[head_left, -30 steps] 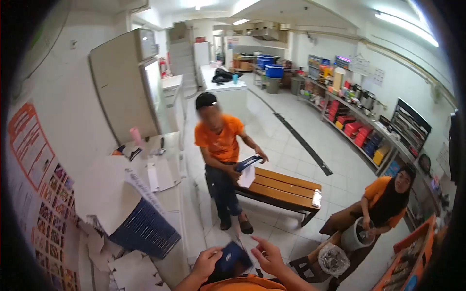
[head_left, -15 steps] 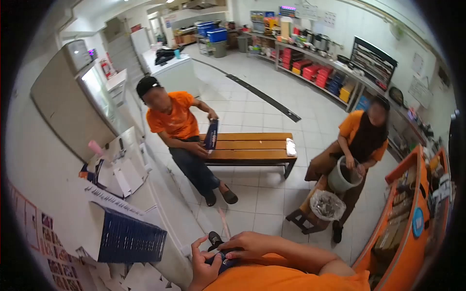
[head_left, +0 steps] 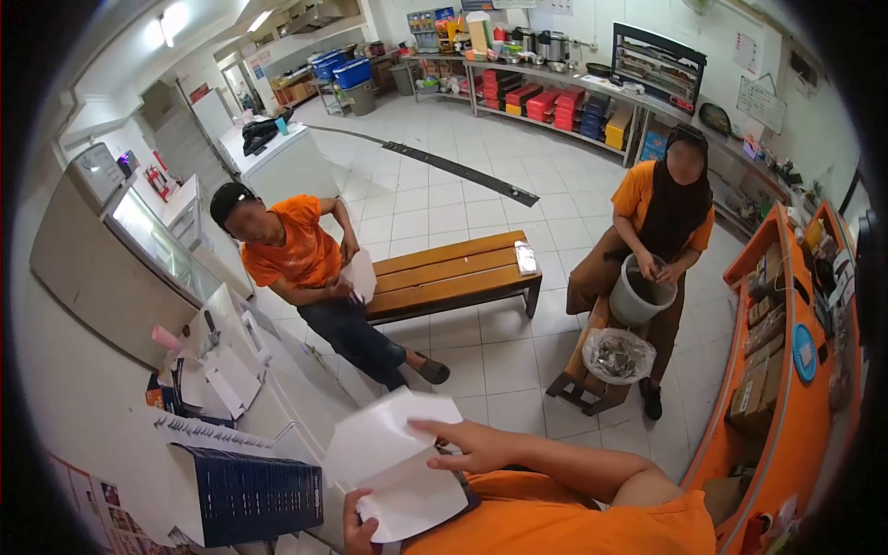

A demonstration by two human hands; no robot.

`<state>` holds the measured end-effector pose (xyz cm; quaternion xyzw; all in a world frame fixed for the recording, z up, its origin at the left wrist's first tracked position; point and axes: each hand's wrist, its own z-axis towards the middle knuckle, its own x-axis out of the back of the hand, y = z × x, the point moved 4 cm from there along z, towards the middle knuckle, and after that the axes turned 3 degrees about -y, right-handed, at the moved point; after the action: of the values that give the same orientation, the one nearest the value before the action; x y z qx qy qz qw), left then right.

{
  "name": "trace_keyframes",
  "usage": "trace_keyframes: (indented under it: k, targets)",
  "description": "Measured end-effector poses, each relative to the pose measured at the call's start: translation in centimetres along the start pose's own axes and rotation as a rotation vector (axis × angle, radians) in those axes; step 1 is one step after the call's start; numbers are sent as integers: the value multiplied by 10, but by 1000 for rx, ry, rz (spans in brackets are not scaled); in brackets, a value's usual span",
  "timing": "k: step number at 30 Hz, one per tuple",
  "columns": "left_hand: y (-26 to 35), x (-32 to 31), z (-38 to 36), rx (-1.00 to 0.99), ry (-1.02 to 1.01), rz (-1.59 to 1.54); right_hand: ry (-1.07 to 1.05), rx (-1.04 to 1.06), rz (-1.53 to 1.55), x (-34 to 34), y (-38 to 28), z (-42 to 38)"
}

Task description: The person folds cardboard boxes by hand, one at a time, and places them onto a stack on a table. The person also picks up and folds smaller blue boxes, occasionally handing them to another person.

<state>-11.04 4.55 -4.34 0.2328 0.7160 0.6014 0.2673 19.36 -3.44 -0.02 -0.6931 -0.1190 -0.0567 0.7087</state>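
Low in front of me is an opened-out cardboard carton (head_left: pixel 393 453), its white inner side up and a strip of dark blue showing at its lower right edge. My left hand (head_left: pixel 359 524) is closed on its lower left edge, thumb on top. Over the right part of the carton reaches my right hand (head_left: pixel 472 447), index finger stretched out onto the white surface and thumb apart from it. Its other fingers are partly hidden. To the left, a stack of dark blue folded cartons (head_left: pixel 259 499) stands on the white counter.
A seated person (head_left: pixel 296 245) on the wooden bench (head_left: pixel 453 273) holds a white board piece. Another person at right has both hands at a pale bucket (head_left: pixel 638 301), near a plastic-lined bowl (head_left: pixel 618 356). An orange shelf unit (head_left: pixel 749 379) stands at right.
The carton in my hands has gone from a small, dark blue visible part to a wide white sheet. My right hand has risen. The seated person's piece now shows white instead of blue.
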Motion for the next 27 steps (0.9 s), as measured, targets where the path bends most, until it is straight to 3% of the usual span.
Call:
trace_keyframes:
  k: [1,2,4,5,6,8,9,11,13,14,16,17,19,21,22,23,24,25,26,27]
  targets:
    - [-1,2,-6,11,-16,29,-49,85,-212,-8,21,4]
    - [6,2,-9,14,-25,31,-41,81,-211,-2,12,4]
    - [35,5,-20,-248,147,418,-315,-171,-239,1,-1,1]
    - [42,1,-25,-243,144,413,-165,-160,-121,2,-1,7]
    - [54,-5,-30,-331,199,563,-167,-167,-123,-4,-3,14]
    - [77,-20,-33,-502,306,868,290,-225,-6,-6,-4,28]
    - [92,-29,-24,-661,226,966,319,-169,-96,-15,3,41]
    - [68,-24,-8,-591,231,1140,352,-88,-271,-36,45,87]
    - [47,-24,5,-523,233,1318,387,425,-485,-45,62,111]
    - [53,-36,18,-596,240,1224,340,168,-400,-50,99,135]
    - [62,-57,24,-677,231,1120,330,-184,-343,-25,50,132]
    - [66,-63,23,-665,214,938,293,-171,-357,-21,51,141]
    - [66,-57,18,-682,210,715,199,59,-377,-21,46,156]
    - [65,-35,11,-589,224,729,174,150,-343,-10,39,166]
    - [65,-26,7,-485,248,747,98,215,-19,-6,35,173]
    - [78,-27,-1,-617,319,648,15,274,305,-5,35,183]
    - [83,-21,-6,-618,324,652,-71,326,631,-5,35,191]
    - [82,-9,-8,-530,306,448,-157,369,957,-4,36,197]
    - [83,-3,-12,-437,285,244,-204,382,1137,-5,37,202]
    - [103,-17,-13,-493,286,113,-210,367,1239,-7,41,205]
